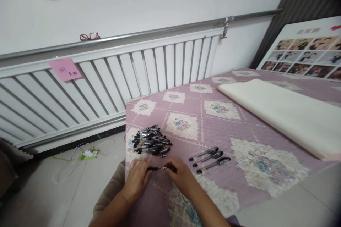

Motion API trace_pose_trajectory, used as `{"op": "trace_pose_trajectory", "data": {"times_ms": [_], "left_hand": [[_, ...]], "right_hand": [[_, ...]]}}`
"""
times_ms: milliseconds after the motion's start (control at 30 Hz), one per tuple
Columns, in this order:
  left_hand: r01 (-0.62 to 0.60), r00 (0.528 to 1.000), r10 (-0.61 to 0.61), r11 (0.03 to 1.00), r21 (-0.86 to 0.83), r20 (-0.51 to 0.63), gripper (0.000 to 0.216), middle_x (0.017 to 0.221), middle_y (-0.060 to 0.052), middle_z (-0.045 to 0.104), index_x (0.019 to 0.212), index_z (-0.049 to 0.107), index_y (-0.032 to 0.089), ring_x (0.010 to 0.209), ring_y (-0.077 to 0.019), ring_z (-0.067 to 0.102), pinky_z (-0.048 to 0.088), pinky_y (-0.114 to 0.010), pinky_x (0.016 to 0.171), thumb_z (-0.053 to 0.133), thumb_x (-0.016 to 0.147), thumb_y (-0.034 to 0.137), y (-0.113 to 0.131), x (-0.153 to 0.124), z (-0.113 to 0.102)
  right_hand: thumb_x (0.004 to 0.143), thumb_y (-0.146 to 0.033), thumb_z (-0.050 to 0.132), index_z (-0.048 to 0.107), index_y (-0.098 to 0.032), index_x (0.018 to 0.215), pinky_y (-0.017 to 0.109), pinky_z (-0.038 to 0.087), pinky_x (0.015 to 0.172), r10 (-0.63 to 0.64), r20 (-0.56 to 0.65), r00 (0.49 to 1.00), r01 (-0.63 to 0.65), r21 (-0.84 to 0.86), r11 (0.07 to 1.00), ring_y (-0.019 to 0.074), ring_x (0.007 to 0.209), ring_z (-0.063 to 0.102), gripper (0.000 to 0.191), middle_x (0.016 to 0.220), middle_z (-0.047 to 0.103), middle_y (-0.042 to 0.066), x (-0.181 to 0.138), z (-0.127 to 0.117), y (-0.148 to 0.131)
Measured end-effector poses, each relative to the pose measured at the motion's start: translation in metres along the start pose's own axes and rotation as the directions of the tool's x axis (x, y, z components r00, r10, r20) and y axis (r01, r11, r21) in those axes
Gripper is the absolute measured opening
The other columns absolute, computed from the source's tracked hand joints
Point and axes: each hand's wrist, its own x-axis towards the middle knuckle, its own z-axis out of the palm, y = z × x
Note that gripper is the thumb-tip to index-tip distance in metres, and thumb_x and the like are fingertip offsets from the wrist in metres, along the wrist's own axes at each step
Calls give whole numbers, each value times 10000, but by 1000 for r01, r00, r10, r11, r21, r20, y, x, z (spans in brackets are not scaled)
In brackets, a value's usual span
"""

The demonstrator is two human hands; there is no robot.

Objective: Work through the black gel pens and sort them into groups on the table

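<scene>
Low over the tablecloth, my left hand [138, 177] is closed on a pen [153, 168], whose dark front part and thin tip point right. Facing it, my right hand [178, 173] pinches a small dark piece that looks like a pen cap [171, 167], mostly covered by the fingers. A narrow gap lies between the pen's tip and the right fingertips. Just beyond my hands is a heap of black capped pens [150, 140]. To the right, three capped pens [211, 159] lie roughly side by side, their clips toward the right.
The table wears a purple floral tablecloth [186, 106]. A folded cream sheet [277, 113] covers its right part, with a photo board [306, 49] behind. A white radiator [160, 64] runs along the wall. A power strip [90, 154] with cables sits on the floor at left.
</scene>
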Motion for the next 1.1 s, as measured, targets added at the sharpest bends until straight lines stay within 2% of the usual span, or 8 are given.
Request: {"op": "trace_pose_trajectory", "data": {"times_ms": [400, 900, 1100], "left_hand": [[-25, 1000, 25, 1000, -4, 11, 133, 879, -31, 609, 946, 575, 215, 864, -225, 542, 379, -405, 834, 443, 925, 221, 0, 0, -1], [-45, 999, 45, 998, -49, -15, 90, 881, -29, 610, 925, 558, 218, 863, -218, 545, 392, -409, 858, 484, 887, 184, -2, -1, 1], [-46, 999, 45, 997, -63, -29, 148, 907, -35, 621, 973, 577, 218, 882, -220, 549, 397, -406, 862, 505, 862, 151, -1, -1, 0]], "right_hand": [[756, -137, 535, 655, -189, 797, 264, 423, 723, -66, 20, 998, 66, -32, 997, 170, 770, 610, 137, 777, 672, 15, 4, 16, 6], [762, -115, 546, 643, -187, 780, 260, 419, 717, -98, 29, 995, 100, -91, 991, 163, 765, 594, 122, 786, 664, 16, 5, 21, 7], [765, -107, 530, 642, -188, 805, 265, 428, 726, -94, 51, 994, 98, -88, 991, 163, 772, 595, 143, 797, 660, 8, 4, 20, 5]]}}
